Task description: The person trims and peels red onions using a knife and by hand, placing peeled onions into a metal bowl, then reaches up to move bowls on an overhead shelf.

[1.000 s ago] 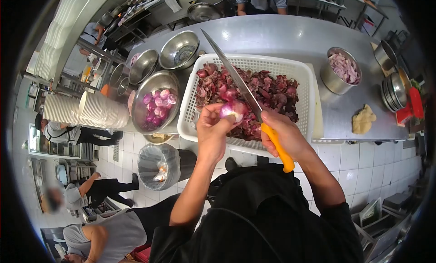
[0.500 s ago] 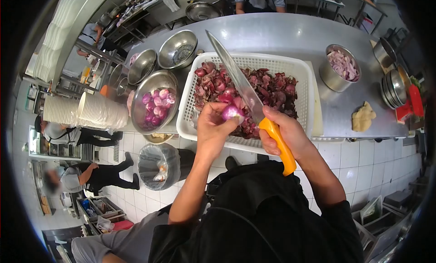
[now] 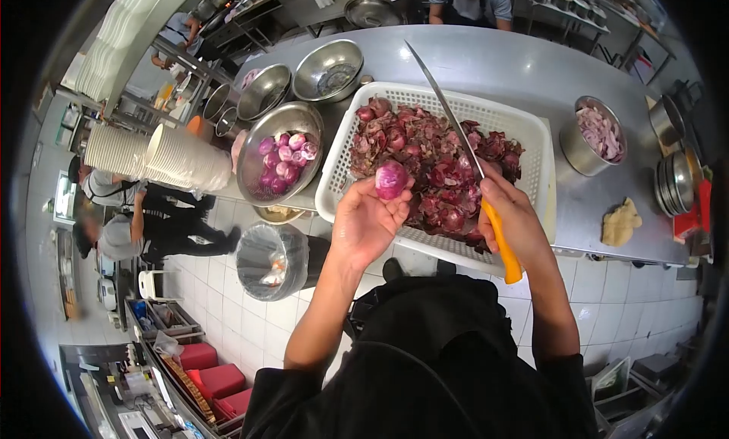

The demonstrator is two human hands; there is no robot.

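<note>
A peeled red onion (image 3: 391, 180) rests on the fingers of my left hand (image 3: 367, 223), palm turned up, over the near left side of a white plastic basket (image 3: 332, 182). My right hand (image 3: 516, 215) grips a large knife by its yellow handle (image 3: 501, 243). The blade (image 3: 446, 105) points up and away, slanting to the left over the basket. Red onions and loose dark skins (image 3: 433, 154) fill the basket. To its left, a steel bowl (image 3: 250, 173) holds several peeled purple onions (image 3: 287, 160).
Steel bowls (image 3: 329, 69) stand behind on the left. A pot of cut onion (image 3: 600, 133) and a beige cloth (image 3: 622, 223) are on the right of the steel table. Below left is a lined bin (image 3: 262, 263). Paper bowls (image 3: 186, 157) are stacked at left. Other people stand around.
The onion has turned in my left hand, which has opened into an upturned palm. The knife blade has moved off the onion to the right. The view has shifted.
</note>
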